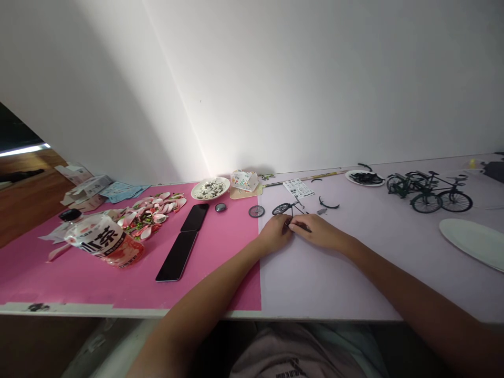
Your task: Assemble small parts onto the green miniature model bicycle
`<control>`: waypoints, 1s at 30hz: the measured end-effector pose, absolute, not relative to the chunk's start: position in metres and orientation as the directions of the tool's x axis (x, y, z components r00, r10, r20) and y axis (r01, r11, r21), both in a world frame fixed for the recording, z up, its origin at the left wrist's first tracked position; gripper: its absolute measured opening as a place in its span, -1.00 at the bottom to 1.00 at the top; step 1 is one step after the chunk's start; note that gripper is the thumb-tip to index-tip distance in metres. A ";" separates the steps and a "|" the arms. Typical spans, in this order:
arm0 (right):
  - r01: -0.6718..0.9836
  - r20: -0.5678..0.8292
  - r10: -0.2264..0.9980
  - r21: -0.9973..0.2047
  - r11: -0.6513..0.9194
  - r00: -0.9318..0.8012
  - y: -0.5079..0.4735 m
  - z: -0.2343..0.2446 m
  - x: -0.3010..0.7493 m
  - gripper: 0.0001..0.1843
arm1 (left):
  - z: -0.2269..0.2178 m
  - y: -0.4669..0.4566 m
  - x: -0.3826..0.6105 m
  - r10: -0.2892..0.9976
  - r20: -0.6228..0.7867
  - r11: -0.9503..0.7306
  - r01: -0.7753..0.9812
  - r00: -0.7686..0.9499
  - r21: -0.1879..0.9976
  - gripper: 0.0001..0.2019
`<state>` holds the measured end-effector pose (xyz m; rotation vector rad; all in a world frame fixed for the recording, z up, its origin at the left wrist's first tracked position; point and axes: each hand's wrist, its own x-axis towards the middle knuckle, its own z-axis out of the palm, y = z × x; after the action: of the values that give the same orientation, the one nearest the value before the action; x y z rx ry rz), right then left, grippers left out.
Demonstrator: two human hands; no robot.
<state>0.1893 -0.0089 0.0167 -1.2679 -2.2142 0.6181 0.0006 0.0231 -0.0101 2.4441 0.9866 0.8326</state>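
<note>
Left hand (275,234) and right hand (319,232) meet mid-bench (315,283), fingers pinched on the half-built model bike (287,209). It looks light, spindly and fragile, so grip the frame, not the wheel.

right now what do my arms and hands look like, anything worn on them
The left forearm and right forearm are bare as far as the picture shows: no sleeves, watch or bracelet. The left hand and right hand wear no gloves; no rings show, though the fingers are too small to be sure. Lower down, a pale pinkish shirt with dark print.
</note>
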 end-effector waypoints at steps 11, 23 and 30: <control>0.652 0.198 0.878 -0.603 0.460 -0.436 -0.009 0.017 0.189 -0.70 | -0.010 0.023 0.000 0.717 0.377 -0.686 0.497 0.586 0.532 -0.75; 0.663 0.166 0.885 -0.606 0.439 -0.435 -0.011 0.020 0.188 -0.71 | -0.010 0.023 0.000 0.712 0.395 -0.694 0.494 0.581 0.524 -0.76; 0.662 0.176 0.875 -0.591 0.460 -0.451 -0.011 0.021 0.188 -0.70 | -0.010 0.023 0.000 0.713 0.386 -0.692 0.502 0.585 0.518 -0.78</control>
<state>0.1880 -0.0113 0.0206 -1.2840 -2.2529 0.6192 0.0001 0.0226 -0.0101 2.4637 0.9850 0.8290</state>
